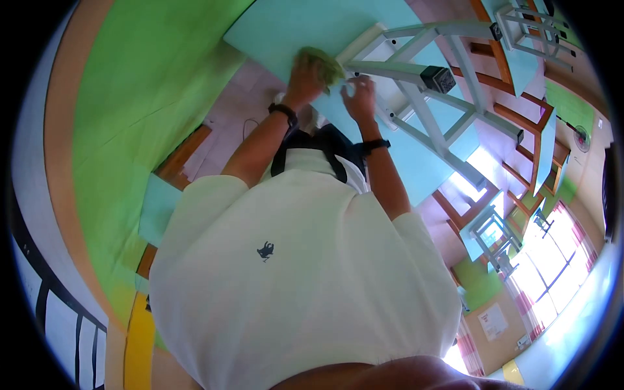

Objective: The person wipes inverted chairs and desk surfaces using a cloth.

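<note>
The cloth (330, 67), yellow-green and bunched, is located at the near side of the light-blue tabletop (273, 32), beside the seat (359, 44) of the upturned stool (396, 71). Its long axis runs obliquely, from upper left to lower right in the head view, with the lower-right end directed toward the gap between the hands. The left hand (307, 81) is curled over the cloth and grips it; some fingers are hidden. The right hand (360, 99) is partly spread with bent fingers, holds nothing visible, and is positioned just beside the seat edge; contact cannot be determined. The stool is inverted, seat down on the tabletop, with its grey legs (448, 156) extending toward the right of the view. The legs and crossbars obstruct the area to the right of both hands. Dark bands (282, 109) encircle both wrists. Further right are additional tables with brown wooden frames (543, 127), an upturned stool on another table (497, 237), a fan (580, 136) and a bright window (552, 273). A green wall (143, 84) occupies the left side.
</note>
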`<state>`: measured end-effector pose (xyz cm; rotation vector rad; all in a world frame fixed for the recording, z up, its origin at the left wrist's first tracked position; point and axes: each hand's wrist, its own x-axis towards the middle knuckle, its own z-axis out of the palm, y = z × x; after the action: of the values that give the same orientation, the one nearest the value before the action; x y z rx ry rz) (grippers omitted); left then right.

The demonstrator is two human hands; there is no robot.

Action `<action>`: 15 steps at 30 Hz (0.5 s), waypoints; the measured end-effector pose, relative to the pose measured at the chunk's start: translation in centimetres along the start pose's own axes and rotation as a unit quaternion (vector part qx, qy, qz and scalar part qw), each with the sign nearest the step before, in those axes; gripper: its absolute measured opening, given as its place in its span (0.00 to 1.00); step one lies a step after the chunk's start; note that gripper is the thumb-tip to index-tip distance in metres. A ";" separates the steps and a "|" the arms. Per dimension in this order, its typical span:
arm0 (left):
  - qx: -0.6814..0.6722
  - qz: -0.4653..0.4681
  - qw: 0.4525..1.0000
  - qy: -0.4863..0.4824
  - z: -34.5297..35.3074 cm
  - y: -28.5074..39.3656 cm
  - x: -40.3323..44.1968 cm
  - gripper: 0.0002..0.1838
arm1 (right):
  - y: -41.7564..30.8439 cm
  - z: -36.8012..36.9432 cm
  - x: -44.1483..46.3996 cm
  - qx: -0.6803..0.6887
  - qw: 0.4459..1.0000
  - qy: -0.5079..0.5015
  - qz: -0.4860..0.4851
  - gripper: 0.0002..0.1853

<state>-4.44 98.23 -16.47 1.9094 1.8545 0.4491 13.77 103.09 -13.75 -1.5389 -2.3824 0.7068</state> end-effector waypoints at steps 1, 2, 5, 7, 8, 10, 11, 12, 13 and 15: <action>0.000 -0.104 0.994 0.043 0.6 -1.0 0.9 0.38 | 1.0 -1.3 -0.4 -0.039 0.997 0.054 0.033 0.17; 0.001 -0.206 0.975 0.085 1.3 -2.4 1.9 0.39 | 2.1 -2.3 -0.3 -0.054 0.994 0.057 0.081 0.20; 0.106 -0.170 0.977 0.076 1.4 -5.8 3.0 0.38 | 6.0 -2.6 -0.1 -0.123 0.982 0.098 0.110 0.21; 0.155 -0.132 0.975 0.086 0.6 -7.3 3.4 0.37 | 7.2 -2.9 1.3 0.013 0.984 0.043 0.174 0.20; 0.202 -0.087 0.971 0.094 0.0 -7.8 3.3 0.36 | 7.8 -2.5 1.7 0.052 0.980 0.030 0.191 0.22; 0.173 -0.072 0.981 0.045 -0.4 -9.5 2.6 0.34 | 9.6 -0.3 1.9 0.032 0.979 0.040 0.196 0.27; 0.126 -0.060 0.990 -0.008 -0.3 -10.1 2.2 0.32 | 10.6 1.1 2.2 -0.014 0.978 0.060 0.201 0.29; 0.140 -0.043 0.989 -0.021 -0.7 -10.2 1.5 0.32 | 11.6 2.7 2.5 -0.071 0.972 0.086 0.206 0.32; 0.077 -0.052 0.996 -0.015 -1.5 -9.8 0.7 0.32 | 11.9 3.4 2.5 -0.104 0.965 0.110 0.213 0.35; 0.017 -0.049 0.999 -0.011 -2.4 -8.4 0.6 0.32 | 9.9 1.3 2.8 -0.060 0.962 0.128 0.235 0.38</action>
<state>-12.81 99.09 -18.85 1.8276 1.9424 0.3655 19.92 108.56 -20.07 -2.1349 -1.9190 0.4126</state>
